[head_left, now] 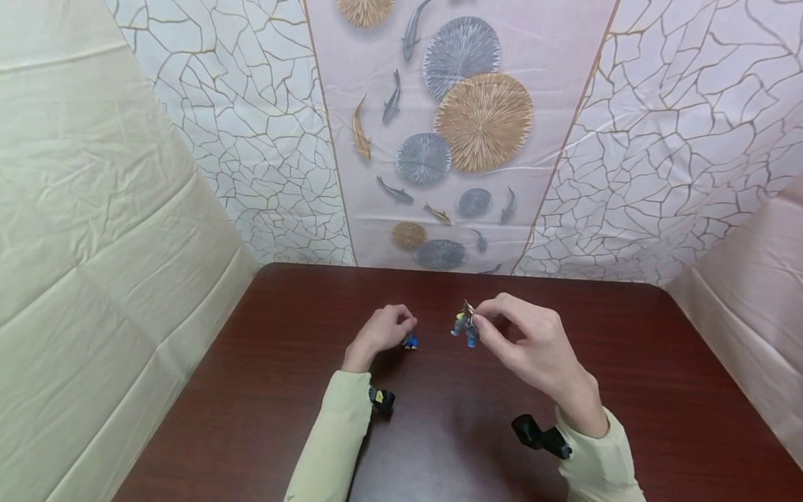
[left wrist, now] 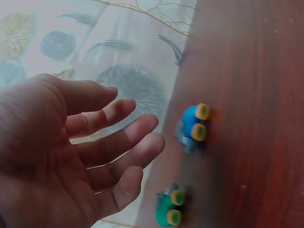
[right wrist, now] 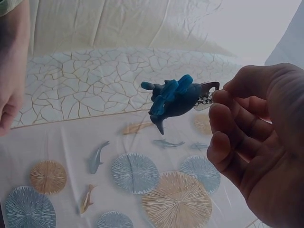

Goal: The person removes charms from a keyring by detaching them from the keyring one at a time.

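My right hand (head_left: 539, 341) is raised over the table, its thumb and fingertips pinching the metal ring end of a keychain (head_left: 464, 326). From it a small dark grey figure (right wrist: 178, 99) with bright blue limbs hangs by a short chain, in the right wrist view. My left hand (head_left: 381, 330) hovers low over the table, empty, with relaxed, slightly bent fingers. Just past its fingertips, a small blue figure (left wrist: 192, 126) with orange feet is on the table in the left wrist view. Near it is a green figure (left wrist: 165, 209), also with orange feet, hidden by the hand in the head view.
The dark reddish-brown table (head_left: 282, 418) has a glossy top. Behind it hangs a patterned cloth (head_left: 376, 209) with fish and round leaf prints. Plain pale cloth (head_left: 106, 265) closes the left side, and similar cloth (head_left: 746, 279) the right. A small black camera sits on each wrist.
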Motion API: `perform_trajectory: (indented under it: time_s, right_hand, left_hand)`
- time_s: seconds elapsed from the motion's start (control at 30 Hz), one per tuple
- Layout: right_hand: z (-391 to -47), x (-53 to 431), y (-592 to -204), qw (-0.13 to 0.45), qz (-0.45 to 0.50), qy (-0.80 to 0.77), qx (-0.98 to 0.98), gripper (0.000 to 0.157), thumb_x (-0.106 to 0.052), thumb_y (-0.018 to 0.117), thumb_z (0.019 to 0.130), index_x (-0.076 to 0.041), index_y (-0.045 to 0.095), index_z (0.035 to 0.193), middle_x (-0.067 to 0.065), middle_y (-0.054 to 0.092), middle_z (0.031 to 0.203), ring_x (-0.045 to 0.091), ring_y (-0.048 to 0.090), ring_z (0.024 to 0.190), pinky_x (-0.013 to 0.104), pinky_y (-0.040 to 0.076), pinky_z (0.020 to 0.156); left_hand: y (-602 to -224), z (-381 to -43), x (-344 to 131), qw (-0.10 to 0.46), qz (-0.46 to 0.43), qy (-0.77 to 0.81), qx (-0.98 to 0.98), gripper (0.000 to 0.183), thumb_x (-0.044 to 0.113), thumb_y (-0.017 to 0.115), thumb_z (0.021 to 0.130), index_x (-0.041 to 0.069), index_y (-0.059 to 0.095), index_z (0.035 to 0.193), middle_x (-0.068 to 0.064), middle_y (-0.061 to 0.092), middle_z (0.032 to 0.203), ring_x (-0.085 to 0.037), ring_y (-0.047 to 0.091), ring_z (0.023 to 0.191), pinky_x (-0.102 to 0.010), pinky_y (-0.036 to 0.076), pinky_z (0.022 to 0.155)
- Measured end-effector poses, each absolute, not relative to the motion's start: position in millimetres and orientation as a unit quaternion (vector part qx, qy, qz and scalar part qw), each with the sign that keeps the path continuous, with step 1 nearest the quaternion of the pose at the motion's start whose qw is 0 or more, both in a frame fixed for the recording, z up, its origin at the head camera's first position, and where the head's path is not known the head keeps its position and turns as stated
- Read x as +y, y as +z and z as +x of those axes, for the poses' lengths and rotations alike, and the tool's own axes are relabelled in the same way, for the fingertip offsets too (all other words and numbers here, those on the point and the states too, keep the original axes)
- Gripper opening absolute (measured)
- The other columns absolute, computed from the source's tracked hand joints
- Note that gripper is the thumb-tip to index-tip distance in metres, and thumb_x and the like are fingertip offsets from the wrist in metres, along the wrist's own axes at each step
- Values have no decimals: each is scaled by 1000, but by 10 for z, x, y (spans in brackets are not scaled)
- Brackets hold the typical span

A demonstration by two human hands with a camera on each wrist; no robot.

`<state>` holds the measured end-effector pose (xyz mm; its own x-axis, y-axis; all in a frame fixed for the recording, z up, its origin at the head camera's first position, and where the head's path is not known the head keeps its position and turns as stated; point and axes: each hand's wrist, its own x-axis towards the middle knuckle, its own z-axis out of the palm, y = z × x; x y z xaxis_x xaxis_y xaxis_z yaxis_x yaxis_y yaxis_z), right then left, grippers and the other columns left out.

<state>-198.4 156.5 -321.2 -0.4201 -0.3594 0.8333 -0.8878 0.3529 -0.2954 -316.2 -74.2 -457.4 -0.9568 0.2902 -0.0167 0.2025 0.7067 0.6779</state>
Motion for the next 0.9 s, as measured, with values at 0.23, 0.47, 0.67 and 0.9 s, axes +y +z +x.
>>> perform_trajectory:
  time_s: [0.23,0.47,0.67,0.9]
  right_hand:
    - [-1976,1568,-3210,339,415,387,-750,17,3,67,75,-11,65,85,-10,58,75,-2,46,57,12,36,49]
    - [-1973,1567,-3207,337,418,389,-749,17,4,67,75,-10,65,84,-10,58,75,-2,46,58,14,37,49]
    - [-1975,1561,-3209,338,417,385,-751,16,3,67,76,-11,65,85,-11,57,75,-3,46,59,10,36,51]
    - [-1976,1557,-3216,337,416,381,-754,15,1,66,76,-12,64,84,-12,55,74,-4,45,60,11,37,50]
  left_hand:
    - [-4403,-3109,-744,35,156,356,921,21,34,54,93,17,65,98,4,60,77,-14,52,64,-29,43,59]
    - [-4250,-3049,-731,14,172,359,917,18,33,55,93,19,64,97,5,62,79,-13,52,65,-28,44,62]
    - [-4102,-2965,-715,-13,185,355,916,18,36,53,93,21,64,96,6,61,79,-12,52,66,-28,44,63]
    - [-3968,-2875,-696,-45,198,344,917,19,36,52,93,22,64,97,8,62,83,-10,53,71,-28,45,67]
